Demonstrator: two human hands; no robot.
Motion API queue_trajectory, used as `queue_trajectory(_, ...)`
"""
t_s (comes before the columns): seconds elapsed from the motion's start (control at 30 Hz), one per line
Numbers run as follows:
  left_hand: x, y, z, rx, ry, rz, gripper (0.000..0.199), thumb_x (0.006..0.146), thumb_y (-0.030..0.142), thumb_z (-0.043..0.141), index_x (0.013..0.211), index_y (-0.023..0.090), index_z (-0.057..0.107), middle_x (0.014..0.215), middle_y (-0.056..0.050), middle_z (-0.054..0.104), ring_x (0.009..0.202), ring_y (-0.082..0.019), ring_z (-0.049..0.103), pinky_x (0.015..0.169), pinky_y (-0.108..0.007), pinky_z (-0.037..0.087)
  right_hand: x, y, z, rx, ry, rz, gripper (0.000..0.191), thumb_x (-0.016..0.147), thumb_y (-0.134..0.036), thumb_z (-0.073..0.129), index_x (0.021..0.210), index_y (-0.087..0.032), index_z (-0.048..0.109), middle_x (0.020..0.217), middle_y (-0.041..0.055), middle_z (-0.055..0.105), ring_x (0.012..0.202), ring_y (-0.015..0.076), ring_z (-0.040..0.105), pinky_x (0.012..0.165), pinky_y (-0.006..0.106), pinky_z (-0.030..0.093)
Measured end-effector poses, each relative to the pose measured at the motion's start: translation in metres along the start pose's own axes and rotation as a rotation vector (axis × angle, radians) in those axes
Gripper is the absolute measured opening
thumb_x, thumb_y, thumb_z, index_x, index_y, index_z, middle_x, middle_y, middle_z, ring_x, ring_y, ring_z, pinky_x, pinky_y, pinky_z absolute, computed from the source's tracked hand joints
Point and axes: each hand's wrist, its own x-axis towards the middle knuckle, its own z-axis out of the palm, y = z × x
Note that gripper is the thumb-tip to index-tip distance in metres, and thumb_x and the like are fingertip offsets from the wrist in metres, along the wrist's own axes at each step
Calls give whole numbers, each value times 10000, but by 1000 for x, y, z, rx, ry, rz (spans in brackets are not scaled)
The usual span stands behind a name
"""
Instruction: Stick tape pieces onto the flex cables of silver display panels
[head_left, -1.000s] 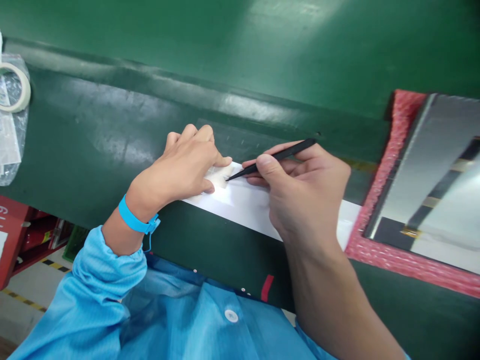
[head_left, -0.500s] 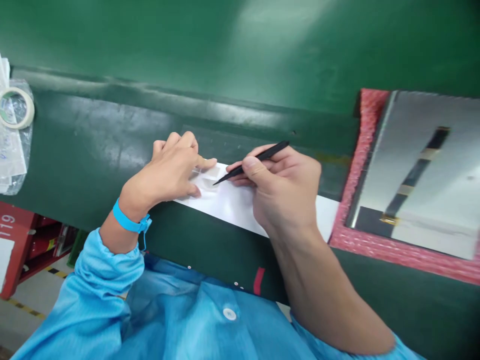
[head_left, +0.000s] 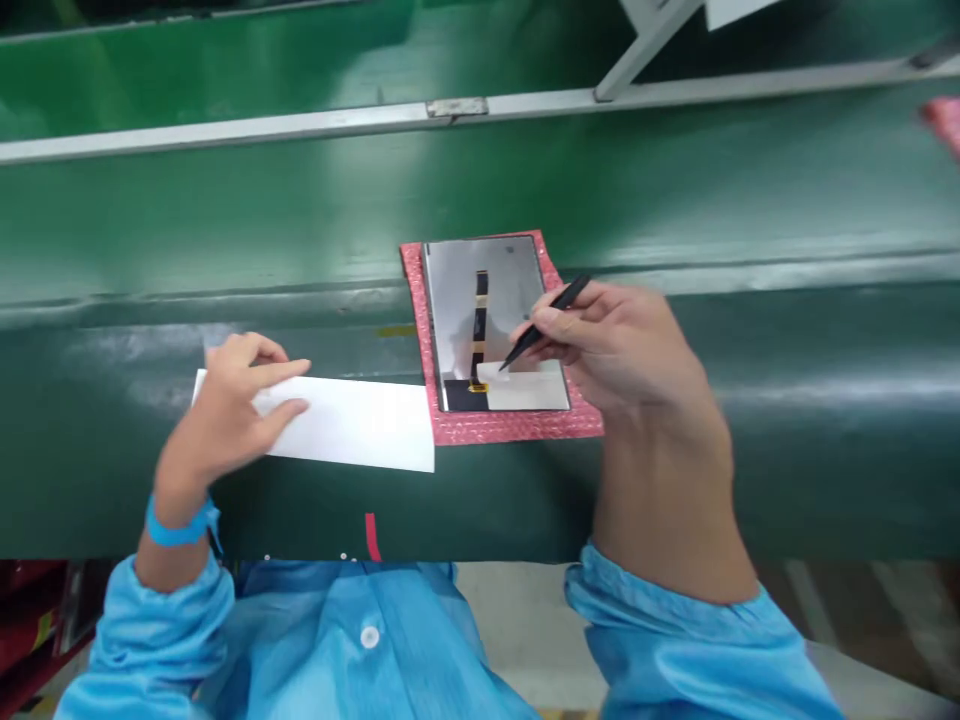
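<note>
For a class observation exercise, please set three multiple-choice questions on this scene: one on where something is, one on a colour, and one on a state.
1. What lies under the left hand?
A) a white paper strip
B) a roll of tape
C) a circuit board

2. What colour is the wrist strap?
A) red
B) green
C) blue

3. What is the right hand doing?
A) lying open and empty
B) pinching black tweezers
C) gripping a roll of tape

Answers:
1. A, the strip shows beneath the fingers.
2. C, the band on the left wrist is blue.
3. B, the tweezers sit between thumb and fingers, their tip over a silver panel.
</note>
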Motion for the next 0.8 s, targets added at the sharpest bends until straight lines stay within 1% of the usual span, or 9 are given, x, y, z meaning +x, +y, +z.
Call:
queue_trajectory(0.03, 10, 22, 18, -32, 67, -28, 211, 988, 272, 653, 1173, 270, 755, 1099, -64, 649, 1015, -268, 601, 900, -506, 434, 0, 5, -7, 2, -6, 10, 345, 577, -306, 934, 724, -159, 658, 668, 139, 699, 465, 236, 651, 433, 285, 541)
queue_trajectory(0.1, 33, 65, 60, -121, 105, 39, 149, 1004, 197, 628, 1081, 212, 755, 1012, -51, 664, 934, -214, 616, 824, -418, 462, -1, 13, -18, -3, -15, 22, 261, 655, -225, 890, 781, -144, 676, 700, 152, 711, 471, 218, 653, 436, 257, 534)
queue_trajectory(0.13, 44, 83, 81, -109, 125, 52, 161, 1018, 172, 594, 1027, 201, 751, 974, -49, 664, 892, -201, 601, 792, -396, 454, -3, 16, -22, -10, -18, 28, 237, 679, -194, 874, 797, -141, 675, 702, 150, 712, 463, 207, 646, 427, 241, 523)
queue_trajectory(0.2, 60, 103, 116, -87, 186, 23, 223, 1026, 112, 530, 1002, 188, 739, 912, -48, 648, 846, -189, 570, 763, -371, 450, -8, 18, -26, -26, -21, 32, 237, 696, -202, 868, 807, -147, 665, 691, 133, 710, 452, 199, 637, 407, 224, 511)
queue_trajectory(0.27, 66, 106, 137, -61, 225, -5, 235, 1011, 82, 519, 1003, 182, 731, 882, -50, 637, 831, -190, 549, 750, -364, 451, -15, 16, -24, -37, -18, 17, 274, 690, -257, 879, 820, -154, 662, 687, 116, 712, 469, 203, 651, 414, 222, 531)
queue_trajectory(0.33, 64, 98, 145, -53, 237, -9, 213, 992, 75, 544, 1004, 183, 728, 880, -51, 637, 823, -192, 546, 739, -367, 451, -23, 10, -18, -42, 17, -24, 292, 692, -284, 877, 849, -161, 664, 689, 94, 715, 511, 213, 680, 445, 232, 571)
queue_trajectory(0.47, 60, 88, 143, -80, 229, -38, 200, 956, 53, 576, 958, 193, 718, 866, -45, 625, 819, -192, 566, 729, -378, 462, -35, -2, -4, -90, 104, -46, 261, 707, -259, 850, 837, -174, 640, 710, 70, 717, 593, 249, 727, 449, 253, 602)
queue_trajectory(0.63, 65, 96, 136, -115, 195, -46, 171, 936, 45, 605, 908, 180, 707, 856, -50, 616, 808, -188, 553, 690, -371, 461, -40, -11, 2, -150, 130, 35, 214, 740, -235, 829, 858, -157, 669, 866, 95, 735, 693, 256, 755, 484, 242, 619)
queue_trajectory(0.8, 66, 99, 134, -131, 176, -66, 174, 931, 42, 622, 829, 167, 688, 837, -52, 609, 787, -181, 534, 665, -367, 455, -43, -15, 5, -211, 199, 58, 244, 723, -259, 851, 851, -145, 678, 868, 126, 733, 691, 280, 754, 483, 263, 634)
